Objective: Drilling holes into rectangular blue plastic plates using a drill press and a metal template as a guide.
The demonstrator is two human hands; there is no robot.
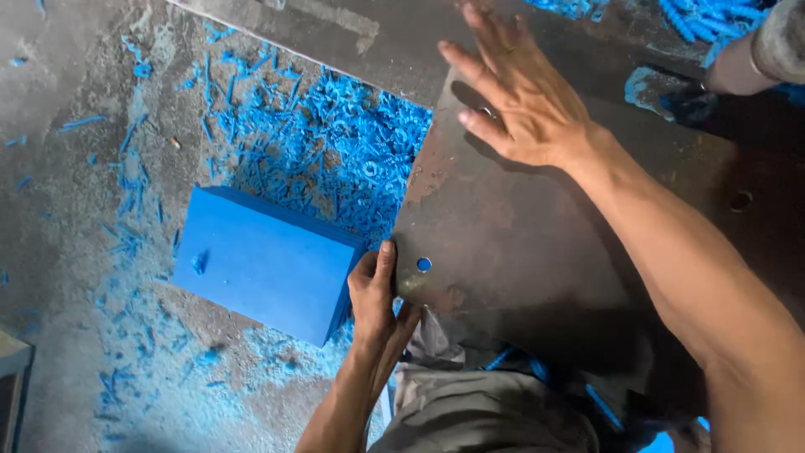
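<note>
A stack of flat blue plastic blocks lies on the dusty grey floor. My left hand grips the near right edge of the stack, thumb on top, right beside the corner of a rusty steel plate. The plate has a small round hole near that corner. My right hand rests flat on the plate's far edge with fingers spread, holding nothing.
Blue plastic shavings litter the floor behind the stack. Another person's arm reaches in at the top right beside more blue chips. My grey trousers fill the bottom middle.
</note>
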